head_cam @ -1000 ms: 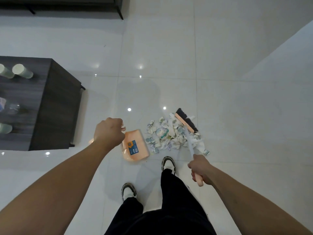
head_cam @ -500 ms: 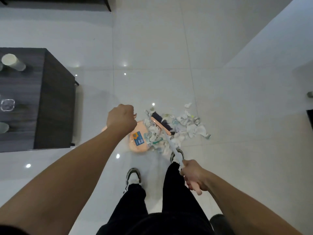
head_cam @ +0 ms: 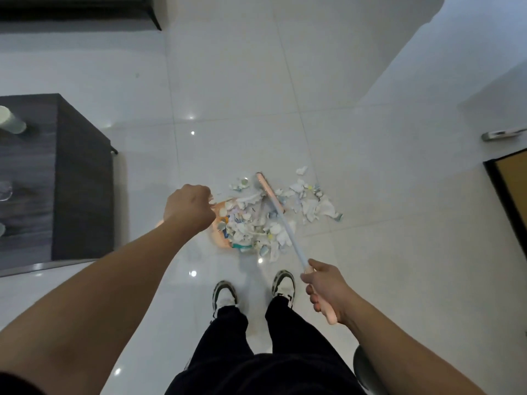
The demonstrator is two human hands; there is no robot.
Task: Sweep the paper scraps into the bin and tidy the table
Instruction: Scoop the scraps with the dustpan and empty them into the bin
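A heap of torn paper scraps [head_cam: 256, 223] lies on the white tiled floor in front of my shoes. Much of it sits inside the orange dustpan [head_cam: 217, 240], whose pan is nearly covered. More scraps [head_cam: 316, 205] lie loose to the right of the broom head. My left hand [head_cam: 189, 208] is closed on the dustpan's handle, which the fist hides. My right hand [head_cam: 325, 289] grips the pink end of the broom [head_cam: 285, 223]; its pink head rests across the far side of the heap.
A dark wooden table [head_cam: 28, 178] stands at the left with a pale cup [head_cam: 11, 121] and a clear glass [head_cam: 4, 191] on it. A door edge [head_cam: 507, 192] and its handle [head_cam: 502, 134] are at the right. My shoes [head_cam: 225, 295] stand just behind the dustpan.
The broom swept leftward, pushing most of the scraps into the dustpan, then its head swung back to the far side of the pile. The dustpan's blue label is now buried under paper.
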